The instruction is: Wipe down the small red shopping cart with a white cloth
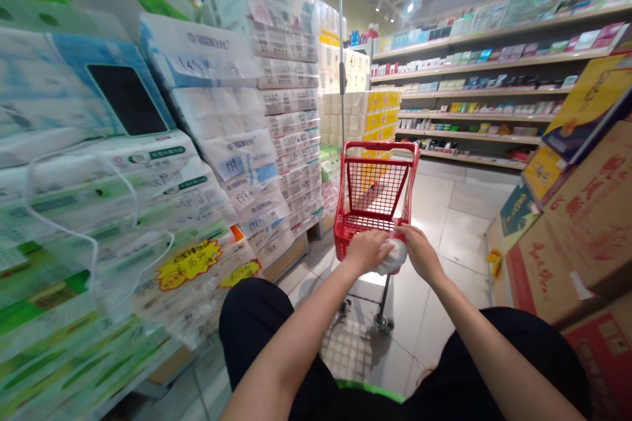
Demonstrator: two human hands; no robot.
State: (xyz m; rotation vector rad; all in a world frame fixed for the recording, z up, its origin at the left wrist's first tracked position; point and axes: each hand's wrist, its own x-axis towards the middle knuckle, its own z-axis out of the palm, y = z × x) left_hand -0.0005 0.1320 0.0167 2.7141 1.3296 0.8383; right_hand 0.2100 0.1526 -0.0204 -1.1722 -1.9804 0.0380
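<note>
A whitish, rounded bundle (394, 259) is held between my two hands, in front of a small red shopping cart (378, 187). My left hand (368, 250) lies on its left side with the fingers curled over it. On the right, my right hand (417, 248) reaches to its upper edge, fingertips pressed together by the cart's rim. What the bundle is made of is too blurred to tell. The cart's basket is a red grid on metal legs with wheels.
Stacks of wrapped paper packs (291, 112) rise on the left, with a dark-screened phone (127, 99) and white cable on nearer packs. Cardboard boxes (573, 230) line the right. Product shelves (474, 115) stand behind. My knees flank the tiled floor (434, 276).
</note>
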